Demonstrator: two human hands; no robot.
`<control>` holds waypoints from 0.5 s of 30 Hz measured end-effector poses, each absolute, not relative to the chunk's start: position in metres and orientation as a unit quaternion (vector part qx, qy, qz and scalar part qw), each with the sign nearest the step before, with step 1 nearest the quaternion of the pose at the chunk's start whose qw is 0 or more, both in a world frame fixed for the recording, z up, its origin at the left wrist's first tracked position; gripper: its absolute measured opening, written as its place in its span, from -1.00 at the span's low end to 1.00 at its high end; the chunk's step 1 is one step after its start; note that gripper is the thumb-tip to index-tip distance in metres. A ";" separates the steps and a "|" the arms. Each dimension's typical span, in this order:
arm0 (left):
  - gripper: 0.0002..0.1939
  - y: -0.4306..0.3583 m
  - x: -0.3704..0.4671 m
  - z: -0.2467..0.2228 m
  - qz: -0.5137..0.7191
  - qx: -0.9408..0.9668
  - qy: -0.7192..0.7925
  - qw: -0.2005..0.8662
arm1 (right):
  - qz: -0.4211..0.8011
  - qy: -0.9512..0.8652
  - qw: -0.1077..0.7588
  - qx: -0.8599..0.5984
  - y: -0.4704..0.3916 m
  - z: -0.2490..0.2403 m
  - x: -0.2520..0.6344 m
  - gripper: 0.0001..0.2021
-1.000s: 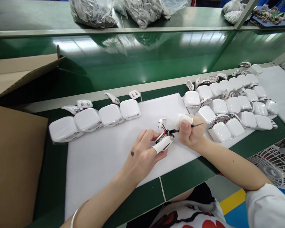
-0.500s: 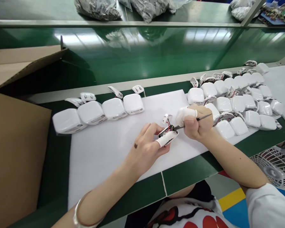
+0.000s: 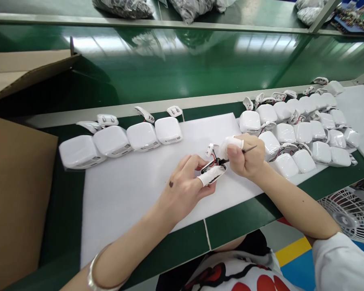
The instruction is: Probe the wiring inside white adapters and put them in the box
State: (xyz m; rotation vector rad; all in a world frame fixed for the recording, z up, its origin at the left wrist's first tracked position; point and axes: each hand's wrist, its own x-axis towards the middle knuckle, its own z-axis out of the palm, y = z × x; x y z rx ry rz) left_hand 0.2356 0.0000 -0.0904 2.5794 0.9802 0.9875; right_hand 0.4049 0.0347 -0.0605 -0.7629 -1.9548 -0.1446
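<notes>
My left hand (image 3: 189, 180) is closed around an opened white plastic housing (image 3: 221, 173), its thumb, wrapped in a white finger cover, lying across the top. Red and dark wires show inside and run up to a small white end piece (image 3: 210, 150) hanging loose at the far side. My right hand (image 3: 245, 155), with white covers on its fingers, grips a thin dark tool, tweezers by its look (image 3: 249, 149). The tool's tip reaches in among the wires; the exact contact there is too small to make out.
A white foam sheet (image 3: 124, 202) covers the green bench. White rounded housings (image 3: 168, 130) stand in a row at left, several more (image 3: 303, 132) at right. A cardboard box (image 3: 15, 194) is on the left, bags (image 3: 121, 8) on the shelf, a fan (image 3: 346, 214) at lower right.
My right hand has come slightly left and closer to the housing, bringing the tool deeper toward the wires. My left hand keeps its hold. The view has shifted slightly.
</notes>
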 end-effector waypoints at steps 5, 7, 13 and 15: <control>-0.80 -0.002 0.235 -0.090 0.324 0.878 0.336 0.107 | -0.041 -0.807 0.440 -0.392 0.032 -0.058 0.410 -0.52; -0.77 -0.002 0.235 -0.090 0.325 0.878 0.334 0.108 | -0.040 -0.826 0.412 -0.383 0.032 -0.056 0.410 -0.55; -0.89 -0.001 0.237 -0.091 0.339 0.877 0.326 0.094 | -0.068 -0.843 0.381 -0.373 0.036 -0.056 0.404 -0.54; -0.90 -0.001 0.237 -0.090 0.343 0.877 0.325 0.091 | -0.071 -0.846 0.401 -0.345 0.036 -0.058 0.402 -0.54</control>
